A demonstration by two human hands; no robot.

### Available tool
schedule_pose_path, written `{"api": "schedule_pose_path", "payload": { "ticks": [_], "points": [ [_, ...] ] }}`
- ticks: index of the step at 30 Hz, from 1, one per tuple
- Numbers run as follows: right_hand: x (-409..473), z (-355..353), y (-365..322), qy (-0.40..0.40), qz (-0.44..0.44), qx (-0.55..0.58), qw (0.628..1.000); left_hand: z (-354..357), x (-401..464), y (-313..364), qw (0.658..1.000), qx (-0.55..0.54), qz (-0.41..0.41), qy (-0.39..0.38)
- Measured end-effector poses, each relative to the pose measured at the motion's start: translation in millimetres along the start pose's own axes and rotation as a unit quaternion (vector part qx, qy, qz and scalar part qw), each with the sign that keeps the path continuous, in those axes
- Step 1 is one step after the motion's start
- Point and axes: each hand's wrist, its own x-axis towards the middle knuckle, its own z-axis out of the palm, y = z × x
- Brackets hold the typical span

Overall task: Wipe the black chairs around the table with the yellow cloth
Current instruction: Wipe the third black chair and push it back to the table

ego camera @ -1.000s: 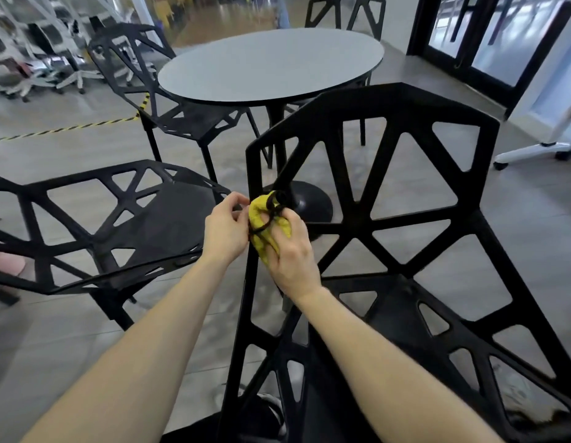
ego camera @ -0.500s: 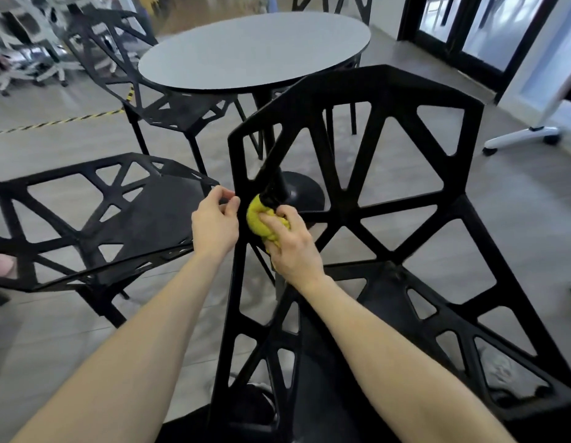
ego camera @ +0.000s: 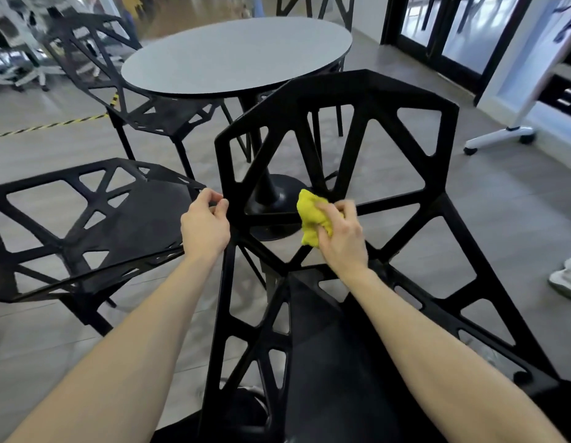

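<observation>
- Right hand point(ego camera: 340, 233) grips bunched yellow cloth point(ego camera: 311, 217), pressing it on a bar of nearest black chair point(ego camera: 338, 91) backrest, to rub it.
- Left hand point(ego camera: 205, 225), fingers curled on backrest's left edge, prob. steadies chair.
- Beyond: table point(ego camera: 236, 55) w/ more chairs point(ego camera: 85, 219).

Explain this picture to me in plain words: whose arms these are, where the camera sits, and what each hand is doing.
No machine here: these are a person's bare arms, filmed by a wide-angle camera worn on the head, looking forward and down. The right hand holds a bunched yellow cloth in its grip, against the bars of the nearest black chair. The left hand holds that chair's left edge. Beyond stands a round grey table, with more black chairs around it.
</observation>
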Motion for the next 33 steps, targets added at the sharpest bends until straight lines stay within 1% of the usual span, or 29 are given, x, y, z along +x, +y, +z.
{"api": "schedule_pose_path", "payload": {
  "ticks": [1,3,4,5,6,8,10,12,14,15,16,18,20,22,23,25,26,27,29,30,33],
  "points": [
    [15,-16,-12,0.046,-0.028,0.007,0.999,1,-2,0,1.0,-0.002,-0.002,0.007],
    [61,-36,-41,0.149,-0.106,0.008,0.983,1,-3,1,1.0,0.001,-0.005,0.014],
    [87,-40,-57,0.181,-0.137,-0.005,0.974,1,-2,0,1.0,0.005,-0.005,0.011],
    [107,-39,-70,0.187,-0.154,-0.025,0.97,1,-2,0,1.0,0.006,-0.007,0.008],
    [122,-34,-76,0.17,-0.162,-0.044,0.971,0,-1,1,1.0,0.007,-0.007,0.006],
    [118,-19,-55,0.1,-0.176,-0.062,0.977,-2,0,4,1.0,0.014,-0.006,0.008],
    [66,-6,-10,0.028,-0.152,-0.069,0.986,-1,1,4,1.0,0.019,-0.006,0.004],
    [4,-2,32,-0.016,-0.099,-0.062,0.993,0,-2,2,1.0,0.016,-0.002,0.005],
    [-12,-3,42,-0.013,-0.054,-0.059,0.997,0,-4,2,1.0,0.025,0.006,0.012],
    [-3,-5,33,0.007,-0.04,-0.053,0.998,0,-3,2,0.999,0.031,0.005,0.012],
    [15,-9,17,0.039,-0.047,-0.044,0.997,1,-3,2,0.999,0.032,0.002,0.01],
    [63,-16,-24,0.111,-0.116,-0.035,0.986,0,-4,5,0.999,0.031,-0.012,0.009],
    [115,-20,-60,0.155,-0.157,-0.063,0.973,0,-4,7,0.999,0.034,-0.022,0.009],
    [137,-16,-66,0.129,-0.174,-0.121,0.969,0,-2,5,0.999,0.029,-0.022,0.011],
    [131,-8,-52,0.105,-0.187,-0.157,0.964,0,-3,5,0.999,0.028,-0.02,0.01],
    [84,8,-4,0.038,-0.205,-0.208,0.956,0,-2,5,0.999,0.034,-0.02,0.008],
    [50,12,24,0.01,-0.197,-0.218,0.956,1,-1,4,0.999,0.035,-0.015,0.008],
    [16,10,50,-0.01,-0.167,-0.203,0.965,2,-2,3,0.999,0.033,-0.011,0.008],
    [-25,6,84,-0.03,-0.083,-0.142,0.986,2,-4,3,0.999,0.035,-0.006,0.018],
    [-32,6,90,-0.033,-0.041,-0.109,0.993,2,-4,2,0.999,0.039,-0.006,0.019],
    [-25,28,64,0.05,0.051,-0.014,0.997,1,-4,2,0.999,0.039,-0.005,0.015]
  ]
}}
